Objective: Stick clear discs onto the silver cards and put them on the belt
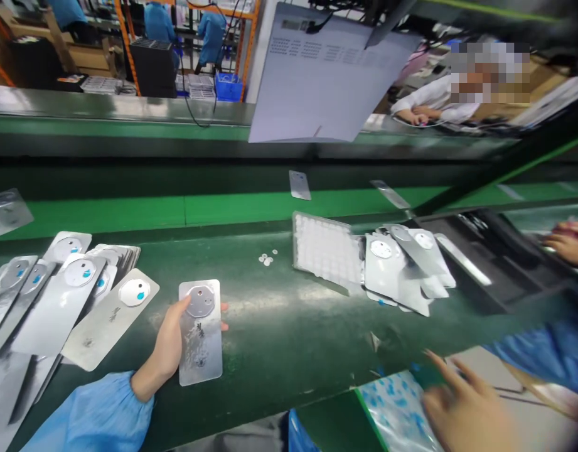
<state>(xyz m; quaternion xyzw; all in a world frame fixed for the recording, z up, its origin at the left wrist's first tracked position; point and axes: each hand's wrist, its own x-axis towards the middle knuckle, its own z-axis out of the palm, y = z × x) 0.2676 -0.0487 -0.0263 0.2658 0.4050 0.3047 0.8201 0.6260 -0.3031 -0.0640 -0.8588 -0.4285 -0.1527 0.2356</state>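
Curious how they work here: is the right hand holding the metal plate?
No, the left hand holds that metal plate; the right hand is by a blue-speckled plastic sheet.

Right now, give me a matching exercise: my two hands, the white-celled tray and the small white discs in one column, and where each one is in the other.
Things
1. Left hand
2. Right hand
3. White-celled tray
4. Small white discs

Places
A. Loose on the green bench
B. At the edge of a blue-patterned plastic sheet
C. On a silver panel
D. Beside a pile of silver panels

Right pairs
1-C, 2-B, 3-D, 4-A
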